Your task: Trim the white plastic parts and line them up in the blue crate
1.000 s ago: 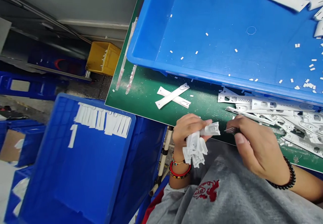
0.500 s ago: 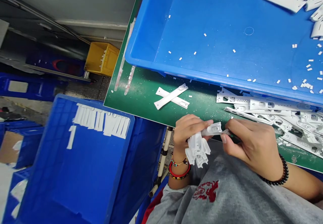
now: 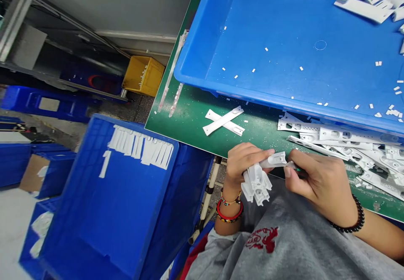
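My left hand (image 3: 244, 162) is closed around a bundle of white plastic parts (image 3: 257, 185). One white plastic part (image 3: 274, 160) sticks out from it toward my right hand. My right hand (image 3: 318, 183) pinches a small knife (image 3: 291, 165); its blade meets the end of that part, and most of its handle is hidden by my fingers. Two long white parts (image 3: 223, 121) lie crossed on the green table (image 3: 176, 126), beyond my left hand. Beyond my right hand lies a pile of white plastic strips (image 3: 347, 139).
A large blue tray (image 3: 259, 90) on the table holds white pieces and small scraps. Lower left stands a blue crate (image 3: 104, 225) with a row of white parts (image 3: 140, 145) along its far side. A yellow bin (image 3: 143, 76) sits farther back.
The camera view has shifted, so the scene sits farther right. Both hands keep their grips, with the blade still at the end of the part.
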